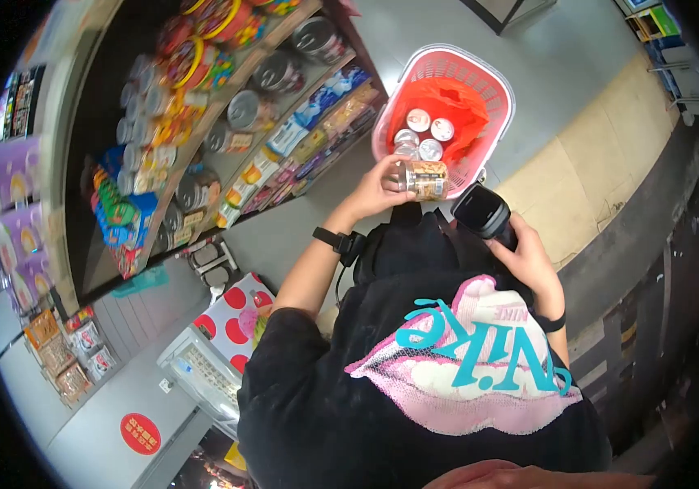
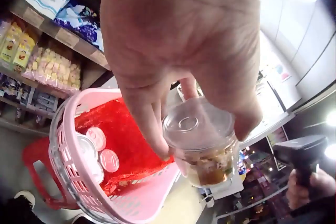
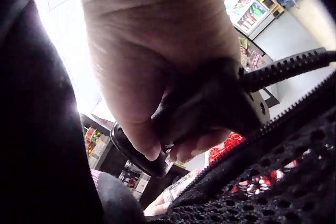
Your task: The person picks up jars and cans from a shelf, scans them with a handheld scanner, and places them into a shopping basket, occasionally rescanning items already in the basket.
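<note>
Clear plastic lidded the jar that the left hand pinched between thumb and fingers, just above the near rim of the pink basket. Only the left wrist view showed that lid and the tins lying inside the basket. The right hand gripped a black scanner beside the jar; the right wrist view alone showed its coiled cable. Bare grey floor lay beyond the basket, shelves to its left.

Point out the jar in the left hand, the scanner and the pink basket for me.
jar (image 1: 425,179): head view, on its printed label.
scanner (image 1: 482,212): head view, on its black head.
pink basket (image 1: 498,88): head view, on its right rim.
</note>
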A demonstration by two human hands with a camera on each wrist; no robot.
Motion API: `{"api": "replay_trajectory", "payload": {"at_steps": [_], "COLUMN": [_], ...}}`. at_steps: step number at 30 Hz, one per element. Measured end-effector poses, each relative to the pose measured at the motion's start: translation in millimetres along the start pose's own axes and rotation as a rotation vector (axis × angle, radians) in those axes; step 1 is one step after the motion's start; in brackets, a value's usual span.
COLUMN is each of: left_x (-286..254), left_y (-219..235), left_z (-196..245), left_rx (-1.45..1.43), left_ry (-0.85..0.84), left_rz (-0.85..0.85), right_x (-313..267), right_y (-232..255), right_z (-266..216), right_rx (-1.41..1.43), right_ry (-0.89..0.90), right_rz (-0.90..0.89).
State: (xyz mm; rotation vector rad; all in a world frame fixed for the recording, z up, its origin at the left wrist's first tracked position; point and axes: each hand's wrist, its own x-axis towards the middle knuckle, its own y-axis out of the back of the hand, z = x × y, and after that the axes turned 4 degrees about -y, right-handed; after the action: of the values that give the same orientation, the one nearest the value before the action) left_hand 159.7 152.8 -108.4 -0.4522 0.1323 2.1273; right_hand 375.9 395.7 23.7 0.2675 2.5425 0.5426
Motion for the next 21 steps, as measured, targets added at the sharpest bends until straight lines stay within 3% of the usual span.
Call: {"api": "replay_trajectory", "payload": {"at_steps": [2, 4, 6, 8, 21], "left_x": [-8, -18, -31, -38, -42], "left_y": [8, 14, 13, 15, 21], "left_z": [-3, 5, 16, 25, 18], "left_rx": [0.109, -0.129, -0.061, -0.042, 0.018], "left_ry": [-0.037, 0.206, 0.169, 0.246, 0.288], "left_rz": [0.035, -0.018, -0.030, -0.051, -0.072], "right_x": [-2, -3, -7, -10, -18], "right_y": [-2, -4, -1, -4, -15], "right_z": [-8, -17, -28, -33, -35], "right_rx": [-0.015, -0.033, -0.102, -0.127, -0.157], "right_ry": [0.044, 0.081, 0.106, 0.108, 0.235], "right_rz": [-0.013, -0.031, -0.065, -0.068, -0.046]}}
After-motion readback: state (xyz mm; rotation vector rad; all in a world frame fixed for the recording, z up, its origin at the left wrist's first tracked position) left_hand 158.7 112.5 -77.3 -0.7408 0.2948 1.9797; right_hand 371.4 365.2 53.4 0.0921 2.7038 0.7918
